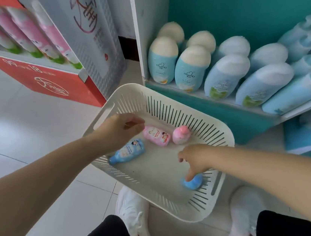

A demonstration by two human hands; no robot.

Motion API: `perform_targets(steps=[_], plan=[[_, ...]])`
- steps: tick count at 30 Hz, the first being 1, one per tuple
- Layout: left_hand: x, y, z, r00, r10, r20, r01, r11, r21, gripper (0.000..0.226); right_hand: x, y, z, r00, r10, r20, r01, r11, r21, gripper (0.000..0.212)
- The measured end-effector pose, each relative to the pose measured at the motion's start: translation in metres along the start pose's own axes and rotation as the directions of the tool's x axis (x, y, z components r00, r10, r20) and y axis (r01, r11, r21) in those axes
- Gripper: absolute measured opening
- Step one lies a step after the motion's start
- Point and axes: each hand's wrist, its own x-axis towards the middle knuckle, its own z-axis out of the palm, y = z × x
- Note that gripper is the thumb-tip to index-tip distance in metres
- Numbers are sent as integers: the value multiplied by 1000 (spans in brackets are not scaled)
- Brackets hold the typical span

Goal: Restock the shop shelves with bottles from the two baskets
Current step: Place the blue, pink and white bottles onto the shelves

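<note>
A white slotted basket [168,104] sits on the floor before me. Inside lie a blue bottle [127,151], a pink bottle [156,135], a round pink bottle [181,134] and a small blue bottle [193,183] near the right end. My left hand [120,130] hovers over the pink bottle with fingers curled downward, its fingertips close to the bottle's cap end. My right hand [195,160] reaches down and its fingers touch the top of the small blue bottle, partly hiding it.
A teal shelf [228,109] on the right holds rows of light blue bottles [222,76]. A red and white display stand [48,80] with pink bottles stands at the left. My white shoes [132,209] are just below the basket on the tiled floor.
</note>
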Motion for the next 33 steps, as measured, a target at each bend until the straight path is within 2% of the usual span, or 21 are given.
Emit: perform_targets(steps=[5, 8, 12, 16, 20, 25, 30, 33], plan=[[4, -4, 18, 999, 21, 30, -20, 1000, -17, 22, 16, 2, 30, 998, -55, 34, 59, 987, -150, 68], [4, -8, 25, 998, 3, 65, -2, 1000, -13, 23, 17, 6, 40, 993, -115, 10, 114, 961, -250, 51], [0, -10, 28, 997, -6, 82, 6, 1000, 2, 22, 16, 6, 42, 989, -133, -68, 111, 959, -260, 29], [-2, -6, 26, 997, -20, 76, 20, 1000, -2, 23, 13, 12, 21, 979, -44, -201, 37, 999, -38, 29], [-3, -3, 29, 997, -22, 69, 23, 1000, -15, 23, 3, 18, -7, 954, -33, -297, 99, 972, 212, 26], [0, -7, 33, 996, -31, 85, 32, 999, -16, 30, -10, 9, -41, 871, -77, -484, 244, 925, 292, 24], [6, -15, 38, 990, 24, 138, -32, 998, 55, 66, -23, -2, -69, 785, -119, -608, 397, 850, 347, 22], [9, -19, 42, 991, 58, 125, -70, 993, 91, 75, -31, -7, -84, 729, -100, -677, 463, 801, 380, 21]])
